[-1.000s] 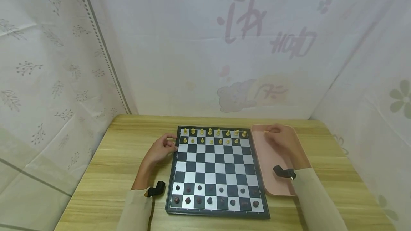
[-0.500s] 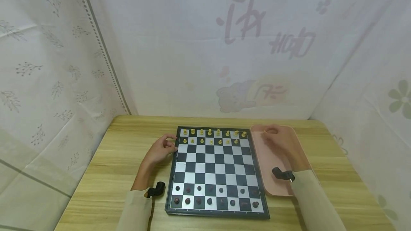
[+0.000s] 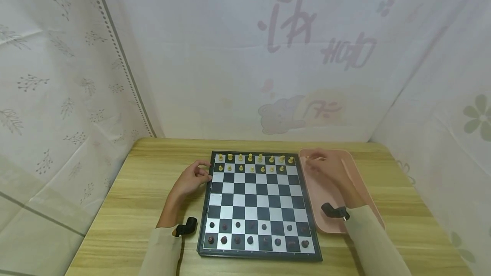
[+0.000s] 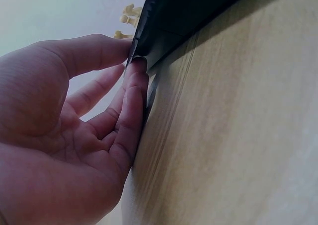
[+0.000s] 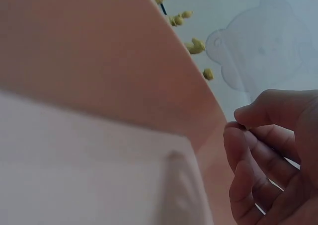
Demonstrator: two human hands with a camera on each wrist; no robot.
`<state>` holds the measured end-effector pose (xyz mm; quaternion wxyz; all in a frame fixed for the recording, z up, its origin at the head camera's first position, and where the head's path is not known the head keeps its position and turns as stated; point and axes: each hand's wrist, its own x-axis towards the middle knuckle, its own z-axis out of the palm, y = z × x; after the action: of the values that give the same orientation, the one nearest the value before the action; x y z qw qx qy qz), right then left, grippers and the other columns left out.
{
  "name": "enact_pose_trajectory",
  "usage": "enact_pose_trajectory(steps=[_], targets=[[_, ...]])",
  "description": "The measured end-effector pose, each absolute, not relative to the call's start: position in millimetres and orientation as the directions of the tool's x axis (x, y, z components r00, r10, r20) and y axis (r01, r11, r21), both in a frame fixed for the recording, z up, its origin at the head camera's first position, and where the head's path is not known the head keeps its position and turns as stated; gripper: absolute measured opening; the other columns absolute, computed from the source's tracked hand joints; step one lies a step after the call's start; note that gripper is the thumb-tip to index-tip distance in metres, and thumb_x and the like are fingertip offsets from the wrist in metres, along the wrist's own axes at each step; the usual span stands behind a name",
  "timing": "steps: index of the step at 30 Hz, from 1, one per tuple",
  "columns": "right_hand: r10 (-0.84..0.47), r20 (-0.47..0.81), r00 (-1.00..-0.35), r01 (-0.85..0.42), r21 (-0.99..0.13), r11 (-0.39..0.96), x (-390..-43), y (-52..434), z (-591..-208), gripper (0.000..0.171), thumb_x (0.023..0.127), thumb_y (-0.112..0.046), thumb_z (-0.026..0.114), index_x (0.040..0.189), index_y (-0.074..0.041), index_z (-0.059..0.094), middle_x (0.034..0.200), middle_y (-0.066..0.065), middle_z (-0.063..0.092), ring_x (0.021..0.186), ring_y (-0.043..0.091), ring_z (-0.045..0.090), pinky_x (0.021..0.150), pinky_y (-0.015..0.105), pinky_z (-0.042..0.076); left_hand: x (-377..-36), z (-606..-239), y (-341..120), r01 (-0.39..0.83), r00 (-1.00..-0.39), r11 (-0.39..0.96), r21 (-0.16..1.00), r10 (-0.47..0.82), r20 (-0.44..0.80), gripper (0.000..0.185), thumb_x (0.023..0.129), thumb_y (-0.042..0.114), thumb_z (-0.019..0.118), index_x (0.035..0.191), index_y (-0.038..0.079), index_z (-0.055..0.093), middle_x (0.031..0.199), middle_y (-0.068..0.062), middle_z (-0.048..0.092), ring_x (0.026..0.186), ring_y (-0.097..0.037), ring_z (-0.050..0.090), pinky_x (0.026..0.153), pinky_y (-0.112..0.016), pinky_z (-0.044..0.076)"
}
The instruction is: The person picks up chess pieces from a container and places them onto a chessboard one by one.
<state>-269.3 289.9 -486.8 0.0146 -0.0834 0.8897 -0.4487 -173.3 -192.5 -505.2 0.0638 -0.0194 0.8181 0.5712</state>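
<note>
head | left hand (image 3: 190, 179) grip pinches chessboard (image 3: 258, 199) edge | right hand (image 3: 326, 167) grip pinches pale piece (image 3: 308, 157) | backdrop writing unreadable

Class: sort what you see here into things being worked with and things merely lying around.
In use: chessboard; yellow pieces; pink tray; left hand gripping the board's edge; right hand over the tray.
Lying about: dark pieces; wooden table; patterned cloth walls.
</note>
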Motion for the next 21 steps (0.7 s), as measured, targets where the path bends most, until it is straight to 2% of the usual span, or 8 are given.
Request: enact_pose_trajectory(steps=[3, 13, 17, 21], targets=[[-0.178, 0.05, -0.983, -0.141, -0.823, 0.55, -269.8, 286.1, -488.8, 0.029, 0.104, -0.013, 0.077, 0.124, 0.007, 0.072, 0.106, 0.021, 0.076, 0.082, 0.023, 0.073, 0.068, 0.031, 0.058, -173.5, -505.5, -192.8, -0.103, -0.991, 0.348, 0.932, 0.041, -0.125, 0.039, 0.102, 0.004, 0.072, 0.14, 0.002, 0.063, 0.1, -0.012, 0.074, 0.086, -0.023, 0.059, 0.073, -0.035, 0.042], [-0.175, 0.05, -0.983, -0.145, -0.792, 0.592, -267.7, 280.2, -489.5, 0.033, 0.104, -0.019, 0.079, 0.13, 0.001, 0.072, 0.114, 0.022, 0.073, 0.087, 0.027, 0.072, 0.068, 0.033, 0.059, -180.4, -511.3, -193.6, -0.132, -0.989, 0.366, 0.921, 0.015, -0.147, 0.039, 0.102, 0.004, 0.072, 0.14, 0.006, 0.064, 0.097, -0.009, 0.073, 0.089, -0.025, 0.061, 0.076, -0.036, 0.043], [-0.176, 0.094, -0.98, -0.184, -0.762, 0.621, -267.0, 277.8, -488.2, 0.029, 0.102, -0.016, 0.079, 0.126, 0.0, 0.075, 0.107, 0.018, 0.073, 0.088, 0.027, 0.067, 0.067, 0.033, 0.057, -180.3, -511.0, -193.5, -0.133, -0.989, 0.363, 0.922, 0.014, -0.149, 0.039, 0.102, 0.005, 0.072, 0.14, 0.006, 0.064, 0.097, -0.009, 0.073, 0.089, -0.025, 0.06, 0.077, -0.036, 0.043], [-0.209, 0.138, -0.968, -0.241, -0.742, 0.625, -267.5, 273.5, -486.7, 0.026, 0.099, -0.013, 0.081, 0.123, -0.002, 0.079, 0.102, 0.011, 0.073, 0.093, 0.027, 0.061, 0.074, 0.034, 0.052, -179.9, -511.3, -193.3, -0.133, -0.989, 0.362, 0.922, 0.015, -0.149, 0.039, 0.102, 0.005, 0.072, 0.14, 0.006, 0.064, 0.097, -0.01, 0.073, 0.09, -0.025, 0.06, 0.077, -0.036, 0.043]])
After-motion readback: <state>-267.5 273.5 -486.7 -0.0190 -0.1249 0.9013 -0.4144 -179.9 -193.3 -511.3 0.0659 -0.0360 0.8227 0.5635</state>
